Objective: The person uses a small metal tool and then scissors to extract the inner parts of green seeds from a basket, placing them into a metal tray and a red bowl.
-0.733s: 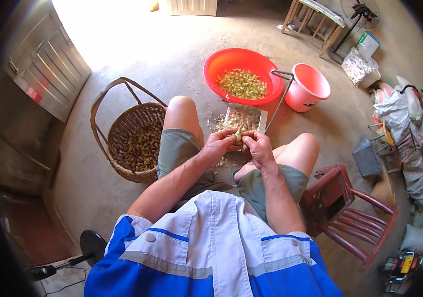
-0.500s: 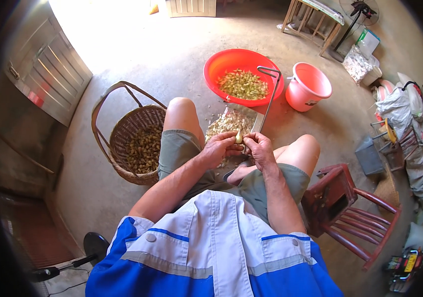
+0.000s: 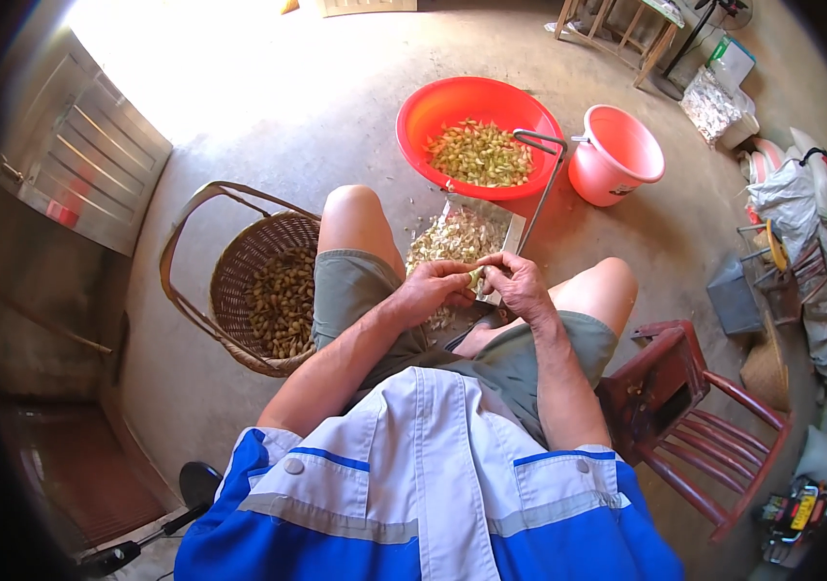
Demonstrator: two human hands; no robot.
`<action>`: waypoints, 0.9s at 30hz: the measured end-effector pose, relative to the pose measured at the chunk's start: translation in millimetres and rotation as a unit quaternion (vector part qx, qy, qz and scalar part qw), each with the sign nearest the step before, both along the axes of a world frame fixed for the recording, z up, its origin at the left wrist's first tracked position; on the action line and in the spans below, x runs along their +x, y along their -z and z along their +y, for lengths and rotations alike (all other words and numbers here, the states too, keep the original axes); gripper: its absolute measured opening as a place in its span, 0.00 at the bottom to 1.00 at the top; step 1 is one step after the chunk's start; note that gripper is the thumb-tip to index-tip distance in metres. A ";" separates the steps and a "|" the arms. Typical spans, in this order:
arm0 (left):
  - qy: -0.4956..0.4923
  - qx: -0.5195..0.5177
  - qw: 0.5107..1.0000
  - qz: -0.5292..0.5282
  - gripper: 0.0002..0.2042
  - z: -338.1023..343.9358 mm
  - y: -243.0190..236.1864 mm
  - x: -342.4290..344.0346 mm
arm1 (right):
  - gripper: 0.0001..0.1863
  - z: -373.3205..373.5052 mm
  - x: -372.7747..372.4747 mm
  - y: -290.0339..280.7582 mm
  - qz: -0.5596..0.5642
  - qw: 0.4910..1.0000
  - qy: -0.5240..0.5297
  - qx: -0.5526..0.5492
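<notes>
My left hand point(image 3: 437, 288) and my right hand point(image 3: 516, 289) meet between my knees, fingertips pinched on a small pale green-yellow bulb point(image 3: 475, 280). Beyond them a low metal tray point(image 3: 513, 234) holds pale peelings point(image 3: 454, 237), with a bent metal rod standing at its right side. A wide red basin point(image 3: 418, 107) holds many pale yellow-green bulbs point(image 3: 479, 155). At my left, a woven handled basket point(image 3: 229, 257) holds brown unpeeled bulbs point(image 3: 281, 300).
A pink bucket point(image 3: 609, 150) stands right of the basin, a wooden chair point(image 3: 723, 436) by my right leg. Along the right wall lie sacks point(image 3: 791, 203), a metal box point(image 3: 731, 290) and a wooden stand point(image 3: 616, 39). A door point(image 3: 94, 155) is at the left.
My right hand has shifted slightly right and its fingers now cover more of the bulb, which stood upright before. The view has shifted a little.
</notes>
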State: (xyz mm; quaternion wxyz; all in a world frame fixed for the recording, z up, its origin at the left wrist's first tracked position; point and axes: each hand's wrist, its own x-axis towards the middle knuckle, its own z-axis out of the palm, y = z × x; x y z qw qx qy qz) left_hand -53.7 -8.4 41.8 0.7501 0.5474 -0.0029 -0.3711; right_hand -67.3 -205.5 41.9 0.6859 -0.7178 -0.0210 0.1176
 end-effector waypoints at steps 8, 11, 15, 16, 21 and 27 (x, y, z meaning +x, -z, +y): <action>-0.038 -0.089 0.994 0.052 0.14 8.4 10.4 41.6 | 0.12 11.0 35.7 3.1 -0.026 1.000 -0.003 0.003; -0.027 -0.090 0.995 0.035 0.12 14.0 10.9 48.7 | 0.09 15.0 46.2 4.1 -0.033 0.999 -0.019 0.012; -0.023 -0.078 0.995 0.049 0.12 16.2 14.9 43.2 | 0.07 14.4 43.5 13.4 -0.021 0.999 -0.023 -0.013; -0.021 -0.063 0.996 0.063 0.12 15.6 15.8 41.3 | 0.08 16.0 41.7 17.8 -0.022 1.000 -0.011 -0.015; -0.013 -0.039 0.996 0.080 0.13 12.8 15.6 41.9 | 0.09 17.7 35.4 17.1 -0.042 0.999 -0.011 -0.025; 0.028 -0.020 0.999 0.020 0.14 3.1 21.2 40.3 | 0.06 10.2 38.6 27.8 -0.041 0.997 0.053 -0.034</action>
